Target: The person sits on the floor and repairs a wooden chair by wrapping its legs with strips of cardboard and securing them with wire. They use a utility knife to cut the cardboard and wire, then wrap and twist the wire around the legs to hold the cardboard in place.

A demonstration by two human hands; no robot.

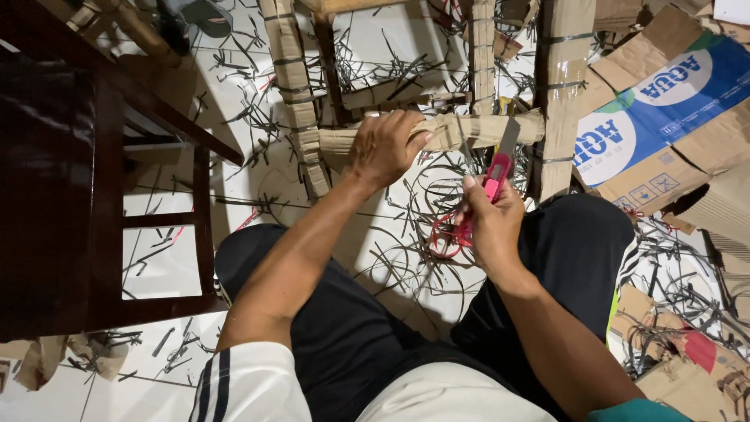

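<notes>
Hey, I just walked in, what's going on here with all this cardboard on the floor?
A person sits on the tiled floor, unwrapping a piece of furniture. The left hand grips a cardboard-wrapped rail of it. The right hand holds a pink utility knife, blade up against that wrapping. Cut black plastic strapping lies scattered about the legs, a dark wooden chair stands on the left, and flattened cardboard boxes lie on the right.
</notes>
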